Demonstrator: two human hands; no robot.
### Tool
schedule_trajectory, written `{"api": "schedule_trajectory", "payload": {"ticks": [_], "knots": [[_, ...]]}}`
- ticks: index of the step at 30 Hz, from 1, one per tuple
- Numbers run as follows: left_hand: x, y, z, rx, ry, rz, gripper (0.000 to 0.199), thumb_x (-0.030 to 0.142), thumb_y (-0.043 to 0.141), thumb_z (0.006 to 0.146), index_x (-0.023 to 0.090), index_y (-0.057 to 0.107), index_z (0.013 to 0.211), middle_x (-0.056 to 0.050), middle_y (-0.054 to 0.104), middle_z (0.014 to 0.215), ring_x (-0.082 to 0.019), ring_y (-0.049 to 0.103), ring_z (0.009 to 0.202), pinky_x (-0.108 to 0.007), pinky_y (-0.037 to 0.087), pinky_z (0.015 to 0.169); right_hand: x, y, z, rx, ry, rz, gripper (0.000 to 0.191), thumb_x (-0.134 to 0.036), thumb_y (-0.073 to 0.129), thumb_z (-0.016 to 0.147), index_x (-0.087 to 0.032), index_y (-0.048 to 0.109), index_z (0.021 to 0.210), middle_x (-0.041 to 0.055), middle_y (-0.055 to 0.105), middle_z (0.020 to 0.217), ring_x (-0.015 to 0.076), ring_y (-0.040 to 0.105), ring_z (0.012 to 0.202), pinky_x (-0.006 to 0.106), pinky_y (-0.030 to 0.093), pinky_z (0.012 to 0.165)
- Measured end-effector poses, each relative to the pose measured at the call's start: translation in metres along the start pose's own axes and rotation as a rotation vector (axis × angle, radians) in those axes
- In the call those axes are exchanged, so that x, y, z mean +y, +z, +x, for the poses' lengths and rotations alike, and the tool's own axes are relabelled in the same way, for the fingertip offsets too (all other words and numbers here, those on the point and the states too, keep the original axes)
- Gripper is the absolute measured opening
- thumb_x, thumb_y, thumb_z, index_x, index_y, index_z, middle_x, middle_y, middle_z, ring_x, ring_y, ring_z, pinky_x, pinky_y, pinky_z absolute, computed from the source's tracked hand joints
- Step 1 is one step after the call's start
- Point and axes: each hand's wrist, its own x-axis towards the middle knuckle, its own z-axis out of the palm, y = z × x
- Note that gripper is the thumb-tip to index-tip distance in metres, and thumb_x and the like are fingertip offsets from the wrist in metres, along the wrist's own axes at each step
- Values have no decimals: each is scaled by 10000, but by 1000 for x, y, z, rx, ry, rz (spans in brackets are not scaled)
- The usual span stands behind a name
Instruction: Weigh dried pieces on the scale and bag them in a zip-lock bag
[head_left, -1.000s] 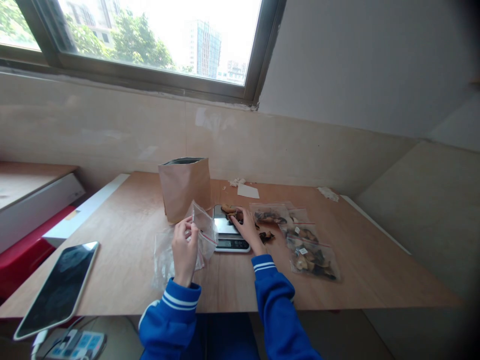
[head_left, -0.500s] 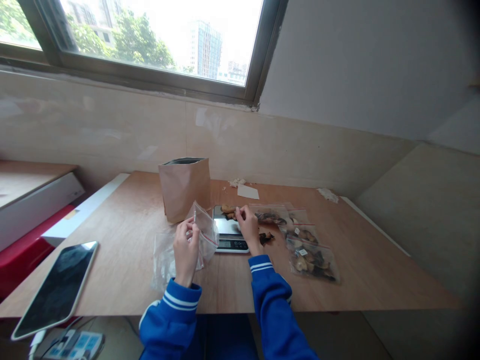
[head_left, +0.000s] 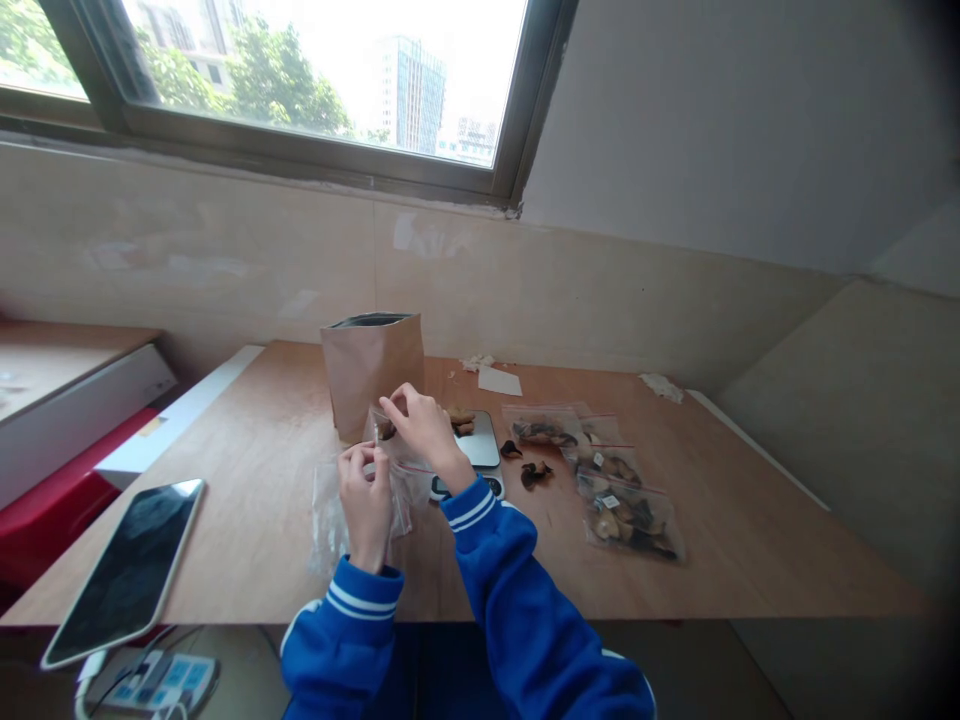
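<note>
My left hand point(head_left: 365, 500) pinches the edge of a clear zip bag point(head_left: 409, 483) in front of the paper pouch. Just above it, my right hand point(head_left: 426, 430) is closed at the bag's mouth, and a dark dried piece point(head_left: 385, 429) shows by its fingertips inside the plastic. Behind my right hand sits a digital scale point(head_left: 486, 440) with brown dried pieces point(head_left: 462, 420) on its plate; its display is mostly covered. Two dark dried pieces point(head_left: 535, 474) lie on the wood right of the scale. More clear plastic bags point(head_left: 330, 515) lie under and beside my left hand.
An open brown paper pouch point(head_left: 373, 375) stands behind my hands. Several filled zip bags point(head_left: 632, 518) lie at the right. A tablet point(head_left: 127, 570) rests at the table's left front edge, above a power strip point(head_left: 169, 680). A white card point(head_left: 499, 381) lies at the back.
My right hand has moved left from the scale to the clear bag's mouth, with a dark piece now by its fingers. The scale plate and a small piece beside it are uncovered.
</note>
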Motion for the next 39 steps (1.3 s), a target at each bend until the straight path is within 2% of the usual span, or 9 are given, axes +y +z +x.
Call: {"api": "schedule_trajectory", "payload": {"ticks": [5, 11, 14, 18, 21, 26, 28, 32, 39], "knots": [[-10, -7, 3, 38, -61, 14, 289, 457, 459, 862, 207, 568, 768, -43, 515, 882, -233, 569, 912, -410, 459, 889, 1, -1, 2, -40, 22, 172, 316, -510, 491, 929, -219, 612, 898, 10, 684, 824, 154, 625, 777, 253, 433, 690], [-11, -7, 2, 12, -91, 5, 307, 463, 452, 870, 202, 555, 744, -29, 505, 841, -215, 560, 832, -393, 455, 833, 0, 0, -2, -118, 26, 280, 255, -430, 577, 893, -189, 629, 826, 11, 681, 801, 145, 628, 745, 242, 449, 671], [-10, -7, 1, 7, -81, 0, 313, 468, 453, 871, 200, 552, 742, -32, 513, 834, -215, 558, 821, -384, 460, 800, -6, 4, -4, -108, 12, 306, 219, -399, 584, 890, -190, 631, 849, 12, 684, 827, 147, 627, 763, 245, 459, 685], [-8, -9, 1, 19, -72, 7, 315, 471, 455, 870, 204, 552, 735, -34, 518, 835, -213, 552, 817, -372, 461, 781, -3, 4, -2, -51, -61, 315, 222, -350, 487, 936, -196, 632, 867, 16, 676, 887, 139, 619, 815, 247, 469, 757], [-7, -12, 2, 21, -74, 12, 312, 470, 452, 871, 208, 550, 733, -32, 517, 827, -207, 546, 808, -353, 463, 752, 19, 1, 4, 78, -85, 242, 234, -278, 414, 945, -204, 632, 905, 36, 650, 978, 144, 604, 879, 268, 463, 835], [-9, -13, 2, 18, -77, 2, 309, 469, 458, 865, 203, 554, 741, -32, 525, 847, -202, 553, 801, -351, 466, 744, 82, -1, 0, 244, 41, -68, 221, -170, 388, 889, -184, 605, 931, 116, 599, 1006, 240, 551, 1008, 387, 437, 920], [-9, -13, 2, 26, -73, 3, 305, 465, 463, 864, 202, 556, 740, -32, 530, 845, -202, 554, 798, -353, 466, 752, 102, 1, -9, 248, 73, -194, 197, -207, 458, 871, -164, 591, 1009, 148, 580, 1043, 280, 533, 1029, 431, 435, 915], [-9, -12, 1, 19, -62, 0, 309, 464, 468, 866, 201, 565, 736, -33, 535, 837, -202, 555, 793, -350, 468, 740, 123, 9, -26, 187, 23, -334, 377, -243, 574, 823, -157, 540, 1189, 177, 535, 1182, 325, 488, 1114, 459, 430, 914], [-10, -13, 1, 6, -80, -11, 313, 468, 476, 862, 195, 580, 750, -38, 549, 855, -197, 572, 786, -338, 478, 711, 142, 10, -33, 221, -18, -322, 339, -130, 457, 854, -191, 595, 1158, 133, 586, 1123, 285, 515, 1024, 454, 419, 935]]}}
